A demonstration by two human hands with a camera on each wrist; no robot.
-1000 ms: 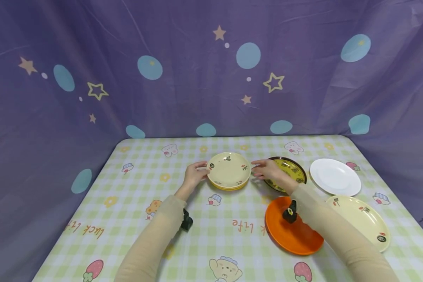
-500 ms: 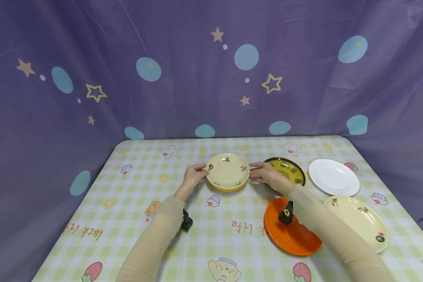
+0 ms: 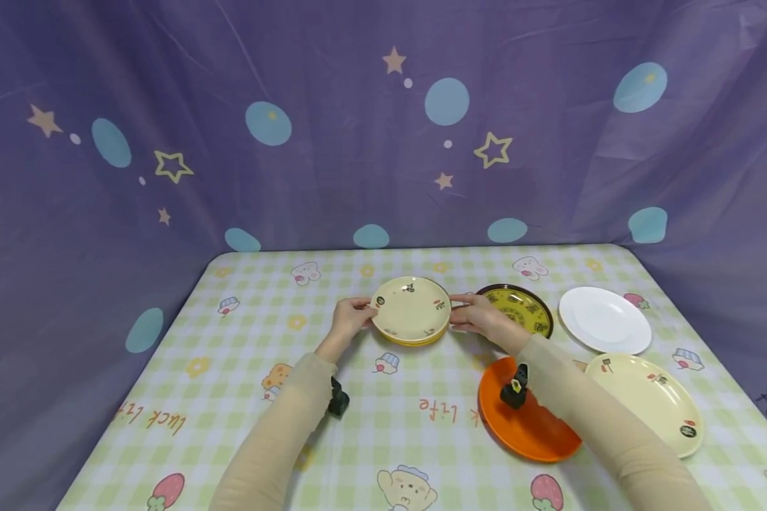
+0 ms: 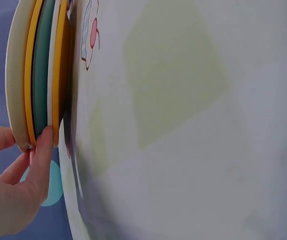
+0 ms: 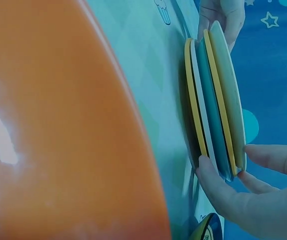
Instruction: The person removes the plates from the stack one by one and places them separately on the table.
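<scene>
A stack of several small round plates sits at the middle of the table, a cream plate [image 3: 411,309] with small printed motifs on top. Seen side-on in the left wrist view, a green plate [image 4: 44,65] lies inside it between yellow and white rims. My left hand [image 3: 350,317] grips the stack's left edge, fingertips at the upper and lower rims. On the opposite edge my right hand [image 3: 483,319] holds it, one fingertip at the top rim and another at the lowest yellow plate [image 5: 195,100]. The stack is close over the tablecloth.
Under my right forearm lies an orange plate [image 3: 518,426]. Behind my right hand is a yellow plate [image 3: 518,304] with a dark rim. A white plate [image 3: 604,319] and a larger cream oval plate [image 3: 652,401] lie farther right. The checked tablecloth [image 3: 230,440] meets a purple curtain [image 3: 332,191].
My right hand's fingers have come in against the stack's right side. The left hand keeps its hold, and the stack stays in about the same place.
</scene>
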